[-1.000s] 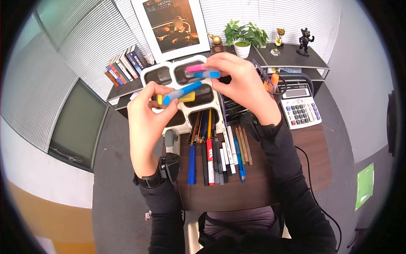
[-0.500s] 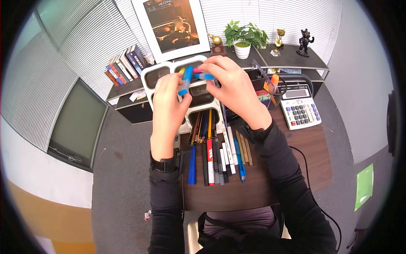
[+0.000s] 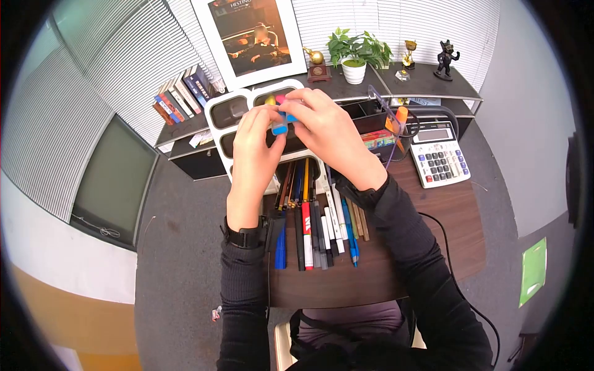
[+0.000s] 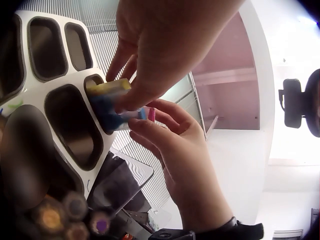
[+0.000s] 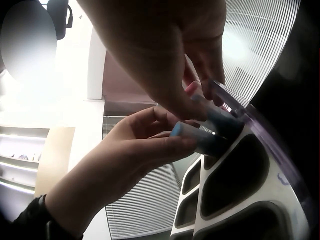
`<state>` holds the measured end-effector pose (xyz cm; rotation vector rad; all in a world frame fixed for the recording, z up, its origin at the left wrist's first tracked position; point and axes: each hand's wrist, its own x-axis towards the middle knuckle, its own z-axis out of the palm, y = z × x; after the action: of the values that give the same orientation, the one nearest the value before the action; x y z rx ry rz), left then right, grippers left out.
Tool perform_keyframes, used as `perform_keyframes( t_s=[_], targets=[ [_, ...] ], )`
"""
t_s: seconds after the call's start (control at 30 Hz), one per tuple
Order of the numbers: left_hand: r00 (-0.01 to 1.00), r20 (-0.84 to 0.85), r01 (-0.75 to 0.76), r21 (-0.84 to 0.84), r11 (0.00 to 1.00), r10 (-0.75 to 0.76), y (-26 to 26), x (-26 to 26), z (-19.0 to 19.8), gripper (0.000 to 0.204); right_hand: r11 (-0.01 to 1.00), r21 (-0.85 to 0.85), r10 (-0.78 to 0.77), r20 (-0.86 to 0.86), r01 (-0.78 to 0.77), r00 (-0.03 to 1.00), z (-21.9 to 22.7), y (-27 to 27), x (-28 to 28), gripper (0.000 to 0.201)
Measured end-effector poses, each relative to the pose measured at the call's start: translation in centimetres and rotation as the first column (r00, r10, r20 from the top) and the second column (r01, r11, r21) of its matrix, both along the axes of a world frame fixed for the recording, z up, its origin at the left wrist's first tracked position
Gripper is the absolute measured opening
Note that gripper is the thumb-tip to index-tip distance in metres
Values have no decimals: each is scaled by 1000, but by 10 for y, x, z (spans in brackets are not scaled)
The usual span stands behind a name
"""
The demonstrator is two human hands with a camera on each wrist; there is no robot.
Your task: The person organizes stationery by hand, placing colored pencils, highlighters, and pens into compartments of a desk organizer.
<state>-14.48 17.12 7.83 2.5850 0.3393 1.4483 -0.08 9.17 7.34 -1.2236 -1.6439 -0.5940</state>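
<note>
My left hand (image 3: 252,141) pinches a yellow highlighter (image 4: 111,88) and a blue-ended highlighter (image 3: 279,130) together. Close beside it, my right hand (image 3: 331,130) grips a pink highlighter (image 3: 280,98) and another blue-ended one (image 3: 291,117). Both hands are over the far right compartment of a white organizer (image 3: 216,131) with dark-lined compartments. In the left wrist view, the yellow and blue highlighters reach into that compartment's opening. The right wrist view shows both blue-ended highlighters slanting down toward the organizer, their lower ends in shadow.
Pencils (image 3: 298,179) fill the organizer's near compartment. In front lie several markers and pens (image 3: 308,238) on the brown table (image 3: 371,272). To the right stand a desk holder with an orange-capped highlighter (image 3: 401,115) and a calculator (image 3: 440,164). A potted plant (image 3: 354,71) is behind.
The left hand has moved forward and right with its highlighters, from over the organizer's middle to its far compartment. The right hand has shifted left and lower, so the hands now nearly meet.
</note>
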Motion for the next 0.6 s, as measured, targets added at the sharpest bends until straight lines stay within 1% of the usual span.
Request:
perform_keyframes(
  t_s=[0.03,0.1,0.13,0.2,0.23,0.3,0.37,0.4,0.43,0.53,0.6],
  targets=[
    [1000,0,0,0,1000,0,1,0,-1,31,1000,4,-3,4,3,1000,-1,0,0,35],
    [998,47,39,-111,993,-34,4,1,-4,35,1000,10,-4,8,4,1000,-1,1,-1,35],
    [998,47,38,-110,993,-33,6,3,-6,35,1000,-22,-15,1,15,1000,-1,0,-1,35],
    [990,129,71,-170,983,-50,9,6,-12,41,998,-54,-27,-7,27,1000,-2,0,-1,35],
    [990,129,71,-170,983,-49,7,7,-11,41,998,-29,-47,-22,47,999,-3,2,-2,36],
    [993,109,82,-281,956,-53,5,7,-11,49,998,-5,-67,-37,67,997,-4,2,-3,36],
    [988,142,95,-273,957,-58,6,10,-14,52,998,-38,-50,-66,47,997,-3,1,-3,38],
    [982,176,109,-265,958,-63,7,11,-17,54,998,-39,-50,-66,47,997,-4,1,-1,38],
    [983,175,109,-267,958,-63,9,12,-19,54,998,-46,-44,-40,42,998,-6,2,1,37],
    [989,128,103,-246,964,-73,14,10,-22,56,998,-43,-45,-3,45,999,-6,0,2,35],
    [997,69,62,-238,969,-46,15,8,-21,60,998,-43,-53,10,54,999,0,-6,2,31]
  ],
)
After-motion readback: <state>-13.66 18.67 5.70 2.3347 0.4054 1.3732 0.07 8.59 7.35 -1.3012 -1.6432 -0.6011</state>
